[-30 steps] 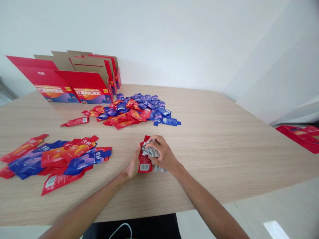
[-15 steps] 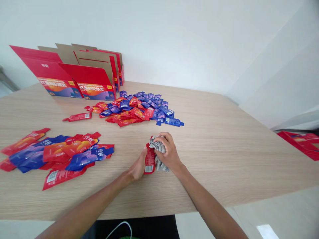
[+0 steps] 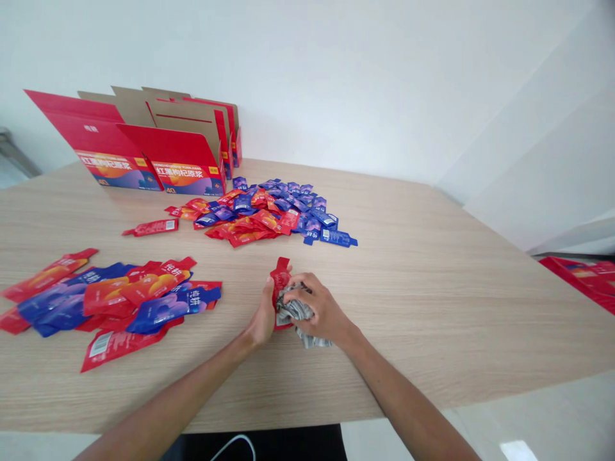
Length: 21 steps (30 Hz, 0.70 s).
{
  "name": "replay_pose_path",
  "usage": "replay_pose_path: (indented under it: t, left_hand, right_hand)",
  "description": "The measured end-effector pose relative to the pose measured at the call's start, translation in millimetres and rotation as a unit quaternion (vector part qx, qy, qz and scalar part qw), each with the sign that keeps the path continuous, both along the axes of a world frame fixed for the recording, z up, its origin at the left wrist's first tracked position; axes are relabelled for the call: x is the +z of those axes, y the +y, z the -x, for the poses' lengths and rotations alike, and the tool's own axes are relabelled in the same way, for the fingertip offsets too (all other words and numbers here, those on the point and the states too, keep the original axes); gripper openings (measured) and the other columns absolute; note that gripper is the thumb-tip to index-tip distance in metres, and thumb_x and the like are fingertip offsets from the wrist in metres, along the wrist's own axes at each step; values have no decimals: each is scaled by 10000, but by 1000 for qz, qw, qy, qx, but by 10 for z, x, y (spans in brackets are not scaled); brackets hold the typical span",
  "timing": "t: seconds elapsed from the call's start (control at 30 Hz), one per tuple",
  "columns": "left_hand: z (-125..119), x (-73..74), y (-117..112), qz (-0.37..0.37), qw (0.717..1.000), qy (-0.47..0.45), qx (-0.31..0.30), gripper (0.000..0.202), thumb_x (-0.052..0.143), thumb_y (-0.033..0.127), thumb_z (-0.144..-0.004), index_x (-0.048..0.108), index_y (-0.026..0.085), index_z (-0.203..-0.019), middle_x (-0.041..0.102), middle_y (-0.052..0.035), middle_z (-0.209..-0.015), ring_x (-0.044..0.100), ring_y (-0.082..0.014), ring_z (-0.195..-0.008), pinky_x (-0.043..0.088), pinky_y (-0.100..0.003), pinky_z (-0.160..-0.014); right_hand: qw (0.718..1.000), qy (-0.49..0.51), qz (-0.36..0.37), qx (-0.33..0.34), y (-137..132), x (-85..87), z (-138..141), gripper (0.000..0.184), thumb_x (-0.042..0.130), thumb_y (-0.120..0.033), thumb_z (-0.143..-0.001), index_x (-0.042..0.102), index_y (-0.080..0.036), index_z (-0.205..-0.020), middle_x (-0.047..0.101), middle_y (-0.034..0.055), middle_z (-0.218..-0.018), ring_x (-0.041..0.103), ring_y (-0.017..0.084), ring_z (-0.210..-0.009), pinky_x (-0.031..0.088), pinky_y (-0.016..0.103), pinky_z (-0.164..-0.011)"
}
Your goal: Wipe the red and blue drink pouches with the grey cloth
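Observation:
My left hand (image 3: 262, 320) grips a red sachet (image 3: 279, 276) by its edge, holding it upright just above the wooden table (image 3: 432, 282). My right hand (image 3: 323, 310) is closed on a crumpled grey-and-white cloth (image 3: 294, 312) pressed against the sachet's right face. Both hands meet at the near middle of the table.
A spread of red and blue sachets (image 3: 115, 298) lies to the left. A larger heap of sachets (image 3: 269, 214) sits further back, with one lone red sachet (image 3: 152, 227) beside it. Open red cartons (image 3: 158, 157) stand at the back left. Red packaging (image 3: 583, 275) lies off the right edge.
The sachet and cloth dipped back toward me and slightly left. My right hand slid the cloth down the sachet, so the sachet's top now shows above it.

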State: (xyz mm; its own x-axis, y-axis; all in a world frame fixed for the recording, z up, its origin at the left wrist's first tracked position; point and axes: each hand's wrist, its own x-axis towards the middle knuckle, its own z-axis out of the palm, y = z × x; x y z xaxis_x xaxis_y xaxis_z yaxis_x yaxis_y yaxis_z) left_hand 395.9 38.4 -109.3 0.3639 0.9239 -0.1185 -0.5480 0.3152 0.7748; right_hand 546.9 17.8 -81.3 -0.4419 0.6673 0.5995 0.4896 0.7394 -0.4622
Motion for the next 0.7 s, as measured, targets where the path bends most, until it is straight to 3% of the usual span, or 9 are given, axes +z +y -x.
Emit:
replay_pose_path:
  t: [0.17, 0.33, 0.43, 0.53, 0.63, 0.7]
  left_hand:
    - [-82, 55, -134, 49, 998, -15, -39, 486, 688, 635, -832, 707, 170, -975, 746, -92, -924, 690, -281, -1028, 550, -355, -891]
    - [68, 208, -113, 129, 983, -36, -124, 579, 517, 684, -920, 683, 136, -1005, 642, -55, -739, 619, -194, -647, 524, -327, -643]
    - [146, 295, -51, 167, 971, -90, -144, 570, 455, 657, -958, 659, 129, -1027, 566, -20, -713, 574, -165, -607, 531, -333, -619]
    - [162, 340, -11, 173, 970, -96, -142, 414, 600, 579, -926, 617, 166, -948, 520, 17, -714, 562, -141, -597, 543, -306, -558]
    - [145, 344, 0, 141, 980, -36, -135, 322, 799, 404, -819, 619, 168, -943, 612, -10, -844, 601, -120, -625, 480, -209, -425]
    - [132, 330, 0, 116, 985, 22, -128, 316, 833, 309, -783, 647, 148, -980, 680, -68, -971, 651, -136, -686, 479, -188, -400]
  right_hand:
    - [987, 82, 11, -139, 35, 32, -57, 279, 637, -125, -779, 646, -249, -1028, 562, 79, -1142, 584, 258, -1070, 506, 413, -919]
    - [963, 199, 19, -180, 40, 151, -99, 192, 610, -159, -821, 631, -239, -995, 581, 65, -1068, 596, 239, -1049, 508, 384, -922]
    - [943, 273, 40, -186, 59, 160, -124, 149, 595, -180, -838, 619, -238, -973, 604, 50, -1037, 602, 224, -1028, 501, 352, -915]
    - [918, 330, 81, -205, 92, 125, -158, 99, 597, -222, -849, 602, -239, -947, 627, 30, -994, 616, 214, -977, 498, 332, -889]
    - [901, 353, 115, -224, 116, 100, -188, 87, 598, -277, -856, 588, -240, -934, 640, 19, -953, 618, 207, -898, 504, 308, -808]
    - [902, 348, 110, -232, 118, 111, -201, 96, 593, -284, -857, 584, -239, -941, 639, 20, -950, 615, 206, -880, 506, 304, -787]
